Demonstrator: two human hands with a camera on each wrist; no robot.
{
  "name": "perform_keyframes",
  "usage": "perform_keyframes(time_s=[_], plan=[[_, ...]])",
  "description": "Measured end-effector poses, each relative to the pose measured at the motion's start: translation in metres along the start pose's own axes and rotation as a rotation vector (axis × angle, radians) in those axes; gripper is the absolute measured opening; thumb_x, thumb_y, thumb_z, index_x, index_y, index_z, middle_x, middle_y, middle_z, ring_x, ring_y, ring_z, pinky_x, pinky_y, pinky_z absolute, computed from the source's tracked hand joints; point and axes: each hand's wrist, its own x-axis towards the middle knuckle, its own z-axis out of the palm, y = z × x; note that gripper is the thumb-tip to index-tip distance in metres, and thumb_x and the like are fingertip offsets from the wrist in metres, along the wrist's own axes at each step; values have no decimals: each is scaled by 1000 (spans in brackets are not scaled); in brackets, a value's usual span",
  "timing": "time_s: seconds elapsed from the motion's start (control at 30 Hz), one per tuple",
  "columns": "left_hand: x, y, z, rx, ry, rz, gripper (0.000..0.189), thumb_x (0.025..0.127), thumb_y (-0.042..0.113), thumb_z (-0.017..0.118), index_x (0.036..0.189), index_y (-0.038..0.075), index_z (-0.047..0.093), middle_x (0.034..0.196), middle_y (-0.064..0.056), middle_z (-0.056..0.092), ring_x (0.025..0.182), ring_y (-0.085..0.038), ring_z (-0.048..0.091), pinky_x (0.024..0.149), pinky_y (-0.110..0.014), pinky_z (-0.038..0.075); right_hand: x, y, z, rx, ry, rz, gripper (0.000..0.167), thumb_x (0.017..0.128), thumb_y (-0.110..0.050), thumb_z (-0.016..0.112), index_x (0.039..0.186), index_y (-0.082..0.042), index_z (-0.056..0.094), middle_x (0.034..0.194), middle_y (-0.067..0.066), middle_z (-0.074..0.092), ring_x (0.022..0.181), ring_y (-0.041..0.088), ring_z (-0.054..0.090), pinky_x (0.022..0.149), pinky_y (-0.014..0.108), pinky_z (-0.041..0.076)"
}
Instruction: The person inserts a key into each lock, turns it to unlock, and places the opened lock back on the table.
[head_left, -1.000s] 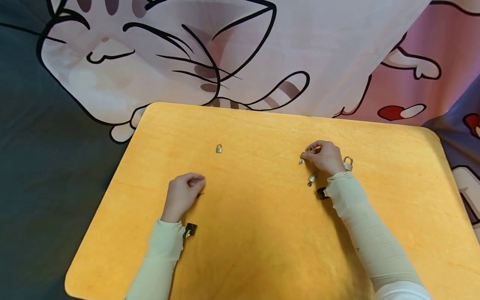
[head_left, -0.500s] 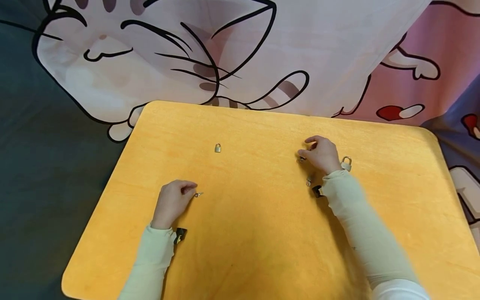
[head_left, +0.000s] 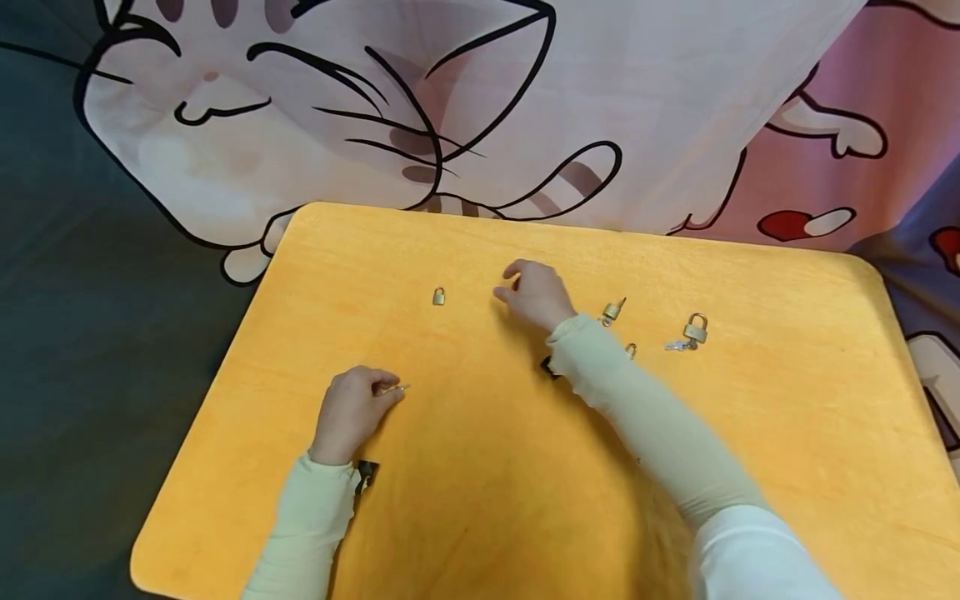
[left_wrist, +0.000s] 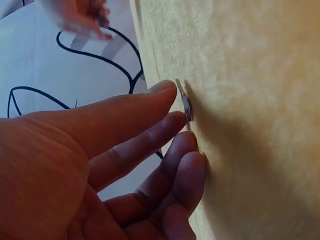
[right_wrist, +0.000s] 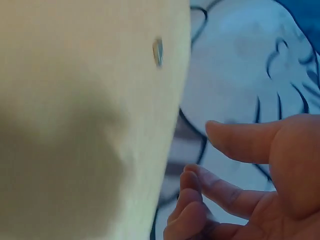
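Note:
At the left of the table, my left hand point(head_left: 351, 412) has thumb and fingertips around a small key point(left_wrist: 187, 104), low over the wood; the key's tip sticks out past the fingers in the head view. My right hand point(head_left: 538, 293) hovers over the far middle of the table, thumb and fingers spread apart, holding nothing. To its left stands a tiny brass padlock point(head_left: 438, 297), also in the right wrist view, apart from the hand. Right of the hand are a brass padlock point(head_left: 612, 312) with keys, another padlock point(head_left: 632, 350) partly hidden by the sleeve, and a larger padlock point(head_left: 695, 330).
Silver keys point(head_left: 679, 344) lie beside the larger padlock. The yellow wooden table point(head_left: 480, 492) has rounded corners. Behind its far edge hangs a curtain point(head_left: 675, 108) with cartoon cat drawings.
My right hand has left the padlock with keys at the right and moved left, toward the tiny padlock. My left hand drew back slightly, then returned around the key.

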Motion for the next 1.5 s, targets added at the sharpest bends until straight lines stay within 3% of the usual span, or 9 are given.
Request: perform_keyframes(time_s=[0.27, 0.33, 0.43, 0.53, 0.63, 0.73, 1.1, 1.37, 1.5], plan=[[2, 0, 5, -3, 18, -20, 9, 85, 14, 82, 91, 7, 80, 80, -1, 72, 70, -17, 65, 66, -38, 53, 29, -48, 49, -52, -53, 46, 34, 98, -34, 66, 121, -9, 71, 121, 5, 69, 102, 23, 66, 86, 38, 54], [2, 0, 6, 1, 21, -17, 7, 85, 14, 82, 88, 8, 80, 79, 0, 72, 69, -16, 64, 65, -37, 53, 35, -52, 56, -65, -52, 50, 26, 98, -34, 66, 98, -9, 74, 95, 2, 70, 78, 16, 63, 69, 31, 53], [2, 1, 5, 11, 24, -17, 7, 85, 15, 82, 83, 9, 78, 74, 2, 69, 65, -15, 61, 64, -36, 51, 39, -58, 66, -93, -46, 36, 38, 97, -34, 65, 66, -13, 58, 64, -2, 53, 54, 13, 45, 51, 28, 41], [1, 3, 4, 22, 7, -14, 10, 86, 15, 81, 79, 11, 75, 72, 3, 66, 62, -14, 57, 61, -34, 49, 41, -61, 75, -134, -30, 46, 38, 96, -33, 67, 64, -15, 57, 61, -1, 53, 51, 14, 45, 49, 29, 41], [1, 5, 4, 26, -12, -4, 13, 87, 14, 79, 76, 11, 73, 70, 2, 65, 59, -13, 56, 60, -33, 50, 41, -62, 82, -148, -7, 66, 25, 95, -28, 69, 76, -13, 66, 75, 2, 65, 59, 17, 54, 53, 31, 46], [3, 8, 6, 17, -2, 13, 14, 88, 15, 77, 76, 11, 73, 70, 1, 66, 59, -13, 57, 60, -34, 51, 41, -61, 84, -111, -7, 65, 22, 95, -22, 70, 76, -13, 65, 73, 1, 60, 59, 15, 49, 53, 30, 42], [15, 23, 11, -202, 111, -27, 10, 88, 17, 75, 82, 8, 76, 70, 2, 70, 64, -13, 65, 66, -34, 53, 23, -37, 76, 260, 27, -14, 12, 93, -23, 74, 95, -11, 73, 89, 1, 71, 82, 17, 65, 75, 31, 53], [22, 49, 18, -481, 138, -84, 13, 92, 15, 75, 99, 4, 78, 82, -5, 76, 73, -20, 74, 67, -27, 56, -6, -7, 41, 694, -44, 73, 19, 91, -14, 76, 105, -2, 75, 96, 9, 75, 95, 32, 70, 86, 43, 56], [25, 62, 26, -625, 130, -76, 16, 92, 11, 75, 103, 0, 78, 91, -11, 77, 81, -25, 75, 72, -34, 59, -24, 6, 22, 784, -64, 67, 24, 93, -14, 74, 108, 5, 73, 101, 16, 74, 97, 34, 69, 90, 46, 55]])
